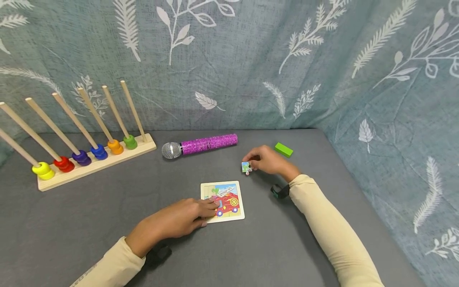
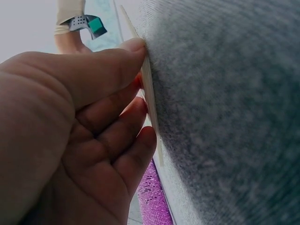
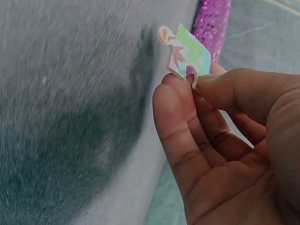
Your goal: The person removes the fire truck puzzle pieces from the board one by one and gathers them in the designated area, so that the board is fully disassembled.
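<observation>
The right hand (image 1: 267,160) has thumb and fingertips closed in a pinch on a small puzzle piece (image 1: 245,167), gripping it by one side and leaving most of its picture uncovered. The piece is near square — no clear long axis — and its knob points to 6 o'clock in the head view. From it, the puzzle board (image 1: 241,217) lies near at 7 o'clock, not touching. The left hand (image 1: 183,219) is the nearer one: it comes onto the board from 8 o'clock, loosely bent fingers resting on the picture and thumb at the edge. The sequinned microphone (image 1: 209,144) lies at the piece's 10 o'clock, the green block (image 1: 283,150) at the right hand's 2 o'clock — just beside it.
</observation>
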A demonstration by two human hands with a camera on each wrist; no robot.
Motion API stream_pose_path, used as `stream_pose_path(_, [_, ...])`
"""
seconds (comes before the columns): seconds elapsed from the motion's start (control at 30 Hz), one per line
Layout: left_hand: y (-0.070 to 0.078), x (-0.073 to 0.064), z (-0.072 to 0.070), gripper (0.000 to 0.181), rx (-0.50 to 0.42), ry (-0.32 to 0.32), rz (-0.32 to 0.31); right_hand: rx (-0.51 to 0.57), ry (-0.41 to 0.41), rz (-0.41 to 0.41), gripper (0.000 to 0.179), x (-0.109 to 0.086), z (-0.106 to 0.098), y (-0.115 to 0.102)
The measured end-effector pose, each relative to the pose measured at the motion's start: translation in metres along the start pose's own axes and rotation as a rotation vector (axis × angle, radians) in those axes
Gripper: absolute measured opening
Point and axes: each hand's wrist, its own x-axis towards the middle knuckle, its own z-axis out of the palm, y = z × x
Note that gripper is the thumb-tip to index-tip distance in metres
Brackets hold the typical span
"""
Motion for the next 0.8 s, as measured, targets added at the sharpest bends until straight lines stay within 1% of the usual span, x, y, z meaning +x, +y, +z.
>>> stream_pose_path(0.17, [0.000,-0.002,0.000,0.030,-0.004,-0.014,-0.003,0.018,0.006,0.058,0.022,0.004,-0.001,0.009])
stream_pose_path(0.4, [-0.002,-0.001,0.001,0.031,-0.011,0.001,0.011,0.003,0.031,0.117,0.023,0.011,0.002,0.019])
stream_pose_path(0.5, [-0.002,0.000,0.000,0.031,-0.016,0.004,0.007,-0.003,0.046,0.113,0.023,0.012,0.002,0.021])
stream_pose_path(0.63, [-0.002,0.000,0.000,0.031,-0.023,-0.014,-0.004,-0.008,0.050,0.099,0.023,0.010,0.001,0.023])
stream_pose_path(0.8, [-0.002,-0.001,0.000,0.033,-0.035,-0.026,-0.019,-0.023,0.068,0.106,0.022,0.011,0.003,0.022])
